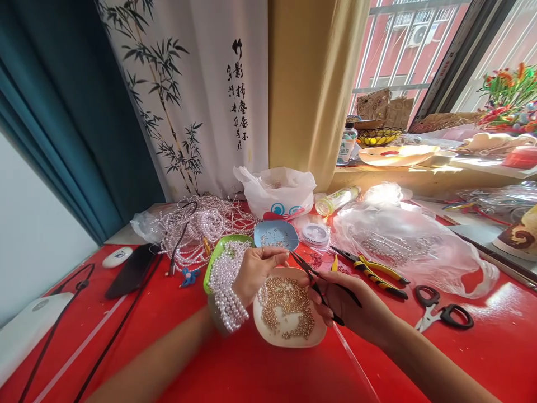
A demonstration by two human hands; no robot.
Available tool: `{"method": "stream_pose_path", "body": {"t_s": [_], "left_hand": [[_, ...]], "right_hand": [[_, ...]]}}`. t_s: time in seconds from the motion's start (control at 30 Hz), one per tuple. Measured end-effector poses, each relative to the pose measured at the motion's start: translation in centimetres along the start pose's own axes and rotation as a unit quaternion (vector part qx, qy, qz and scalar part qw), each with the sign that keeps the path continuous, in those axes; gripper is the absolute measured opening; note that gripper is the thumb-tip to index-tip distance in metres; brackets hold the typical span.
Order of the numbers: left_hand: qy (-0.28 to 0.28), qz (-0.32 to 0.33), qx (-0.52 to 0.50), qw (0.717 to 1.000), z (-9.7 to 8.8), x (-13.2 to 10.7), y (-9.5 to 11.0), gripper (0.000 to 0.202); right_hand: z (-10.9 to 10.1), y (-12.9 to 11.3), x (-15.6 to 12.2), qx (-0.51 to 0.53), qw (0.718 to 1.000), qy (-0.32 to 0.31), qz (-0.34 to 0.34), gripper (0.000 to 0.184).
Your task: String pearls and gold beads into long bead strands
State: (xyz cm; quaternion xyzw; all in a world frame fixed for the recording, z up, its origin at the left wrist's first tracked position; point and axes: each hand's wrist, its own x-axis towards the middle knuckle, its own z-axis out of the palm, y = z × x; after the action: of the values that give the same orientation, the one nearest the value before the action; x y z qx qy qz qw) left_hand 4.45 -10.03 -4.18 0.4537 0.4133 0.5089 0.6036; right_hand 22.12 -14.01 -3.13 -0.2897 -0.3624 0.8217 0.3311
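The red table (251, 375) would let loose beads roll if the cream dish (289, 341) were tipped; a forearm or a dropped tool could do that, as both hands work right over its far edge. The pearl-bead strands (230, 310) lying across the left wrist could catch on the green dish's rim (206, 284) just beside them. A slack pinch could let a tiny part fall among the gold beads (277, 291) and be hard to find again.

The right hand (339, 296) is curled around the handles of the black needle-nose pliers (308, 268), whose tips meet or nearly meet the left fingertips. The left hand (258, 271) pinches thumb to forefinger above the cream dish; what lies between is too small to tell.
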Motion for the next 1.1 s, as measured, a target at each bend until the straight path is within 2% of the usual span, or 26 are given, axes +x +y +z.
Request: {"method": "stream_pose_path", "body": {"t_s": [0.63,0.97,1.1], "left_hand": [[-0.002,-0.002,0.009,1.0,0.0,0.0,0.0,0.027],[-0.006,0.004,0.024,1.0,0.1,0.2,0.1,0.025],[-0.017,0.002,0.048,0.999,0.2,0.9,1.3,0.024]], "right_hand": [[0.3,-0.2,-0.2,0.033,0.999,0.012,0.018,0.021],[-0.4,-0.4,0.0,0.037,0.999,-0.014,0.016,0.025],[-0.9,-1.4,0.0,0.043,0.998,-0.002,-0.037,0.026]]}}
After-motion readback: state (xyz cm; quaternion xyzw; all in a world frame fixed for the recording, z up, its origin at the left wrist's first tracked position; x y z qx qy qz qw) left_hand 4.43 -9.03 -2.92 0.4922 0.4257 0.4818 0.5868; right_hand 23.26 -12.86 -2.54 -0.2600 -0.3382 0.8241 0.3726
